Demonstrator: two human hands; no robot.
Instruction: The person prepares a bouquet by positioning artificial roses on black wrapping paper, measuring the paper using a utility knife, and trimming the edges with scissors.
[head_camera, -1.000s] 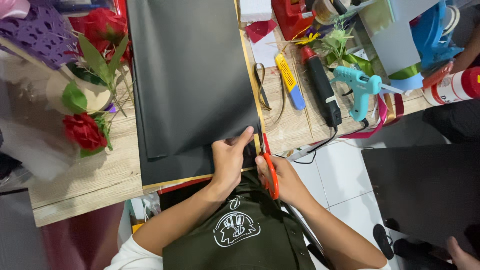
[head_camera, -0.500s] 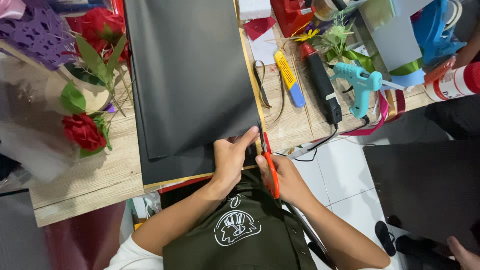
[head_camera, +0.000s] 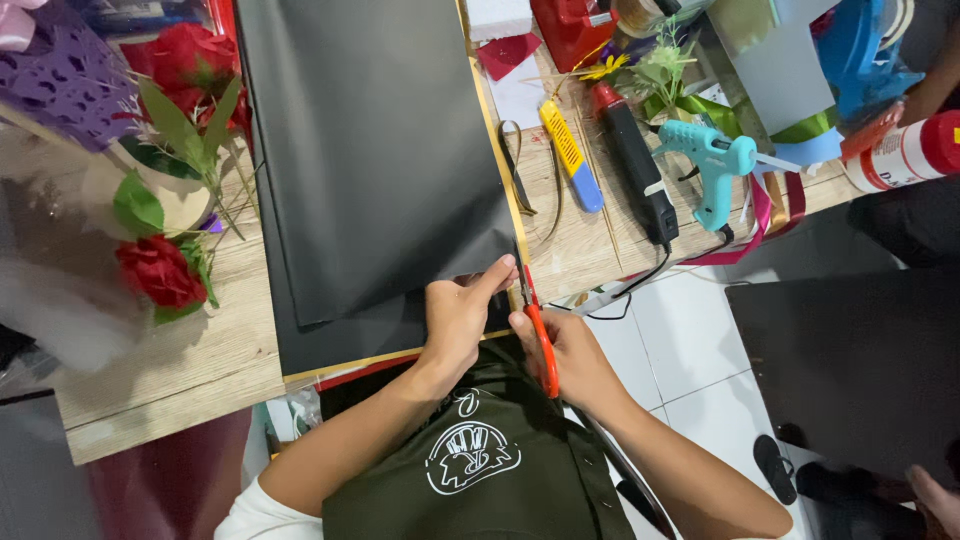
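Your left hand presses flat on the near right corner of the black sheet, fingers spread apart and the thumb reaching toward the sheet's right edge; it pins the sheet without closing around it. The sheet lies lengthwise on the wooden table, over a second dark sheet whose gold-coloured edge shows along the right side and near end.

Your right hand is closed around the orange handles of the scissors, which lie just beside your left thumb with the blades pointing away from you along the sheet's right edge (whether the blades are parted or together cannot be told, since they are narrow and partly hidden).

To the left of the sheet stand red artificial roses with green leaves, beside a purple cut-out wrapper; what holds the stems is not clear.

To the right of the sheet, on the table, lie a yellow-and-blue utility knife, a black-and-red tool with a cord, and a teal glue gun resting on loops of ribbon. A white-and-red can lies at the far right, its contents hidden.
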